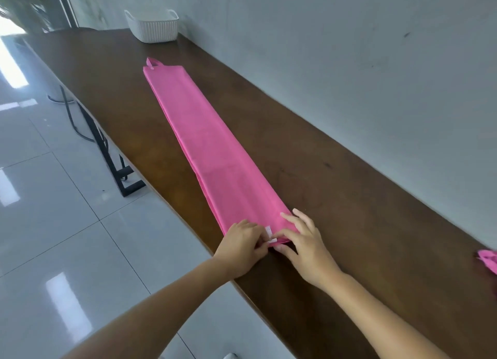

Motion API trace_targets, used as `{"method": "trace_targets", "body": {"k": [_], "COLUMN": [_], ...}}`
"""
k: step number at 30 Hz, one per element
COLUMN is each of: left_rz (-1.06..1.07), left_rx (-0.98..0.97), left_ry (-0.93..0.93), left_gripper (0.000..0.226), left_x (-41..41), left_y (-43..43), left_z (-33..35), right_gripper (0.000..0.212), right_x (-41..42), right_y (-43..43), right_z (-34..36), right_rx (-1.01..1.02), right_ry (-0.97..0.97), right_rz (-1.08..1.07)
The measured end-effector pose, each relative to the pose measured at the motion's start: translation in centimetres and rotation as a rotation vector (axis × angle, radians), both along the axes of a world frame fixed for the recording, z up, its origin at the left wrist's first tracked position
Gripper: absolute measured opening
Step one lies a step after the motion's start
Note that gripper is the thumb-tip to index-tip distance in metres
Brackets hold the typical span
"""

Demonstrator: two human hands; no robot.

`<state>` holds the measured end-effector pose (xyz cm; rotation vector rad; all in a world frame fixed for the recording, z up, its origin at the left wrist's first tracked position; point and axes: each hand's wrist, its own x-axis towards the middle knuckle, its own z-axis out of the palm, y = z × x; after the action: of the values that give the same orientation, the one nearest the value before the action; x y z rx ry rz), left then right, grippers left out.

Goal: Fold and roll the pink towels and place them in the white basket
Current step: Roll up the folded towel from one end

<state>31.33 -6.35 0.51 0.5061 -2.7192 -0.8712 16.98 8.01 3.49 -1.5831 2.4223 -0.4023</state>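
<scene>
A pink towel (pixel 204 140), folded into a long narrow strip, lies along the brown table (pixel 336 186). Its hanging loop is at the far end and a small white label at the near end. My left hand (pixel 242 247) and my right hand (pixel 304 244) both sit at the near end of the strip. Their thumbs and fingers pinch the towel's end edge by the label. The white ribbed basket (pixel 153 25) stands at the far end of the table by the wall, well beyond the towel, and looks empty from here.
Another pink towel (pixel 488 260) peeks in at the right edge of the table. A grey wall runs along the table's far side. To the left lies a glossy tiled floor with the table's black metal leg (pixel 118 170) and a cable.
</scene>
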Motion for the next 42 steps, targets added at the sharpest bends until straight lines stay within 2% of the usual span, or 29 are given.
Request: {"method": "trace_targets", "body": {"k": [4, 9, 14, 18, 22, 27, 32, 35, 38, 40, 42], "left_rz": [-0.004, 0.095, 0.293, 0.407, 0.499, 0.654, 0.804, 0.791, 0.681, 0.613, 0.608], "left_rx": [0.04, 0.054, 0.01, -0.039, -0.113, -0.085, -0.143, -0.245, -0.398, -0.503, -0.511], "left_ry": [-0.039, -0.022, -0.036, -0.034, -0.117, -0.235, -0.169, -0.145, -0.124, -0.076, -0.023], "left_gripper": [0.012, 0.023, 0.028, 0.019, 0.02, 0.028, 0.026, 0.021, 0.023, 0.028, 0.029], "left_x": [1.1, 3.0, 4.2, 3.9, 2.9, 1.2, 0.4, 0.5, 0.7, 0.7, 0.7], "left_y": [0.1, 2.2, 4.3, 5.5, 6.3, 6.3, 7.1, 8.0, 8.3, 8.5, 8.7], "left_z": [0.4, 1.3, 1.7, 1.6, 2.2, 3.2, 3.7, 3.5, 2.7, 2.2, 1.7], "right_gripper": [0.016, 0.009, 0.011, 0.012, 0.017, 0.012, 0.011, 0.006, 0.006, 0.018, 0.032], "right_x": [0.8, 1.1, 1.0, -0.1, -1.3, -2.0, -1.9, -1.9, -1.7, -1.4, -1.1], "right_y": [0.1, 0.4, -0.1, -0.4, -0.5, -1.2, -1.8, -1.7, -1.5, -1.2, -0.7], "right_z": [-0.4, -0.8, -1.5, -1.4, -1.4, -0.8, -0.3, -0.3, -0.6, -0.9, -1.1], "right_rx": [-0.056, -0.148, -0.177, -0.146, -0.106, -0.08, -0.054, -0.109, -0.232, -0.3, -0.376], "right_ry": [0.057, 0.091, -0.083, -0.19, -0.204, -0.268, -0.296, -0.254, -0.006, 0.136, 0.192], "right_rz": [0.064, 0.137, 0.112, 0.167, 0.231, 0.233, 0.205, 0.185, 0.261, 0.373, 0.441]}}
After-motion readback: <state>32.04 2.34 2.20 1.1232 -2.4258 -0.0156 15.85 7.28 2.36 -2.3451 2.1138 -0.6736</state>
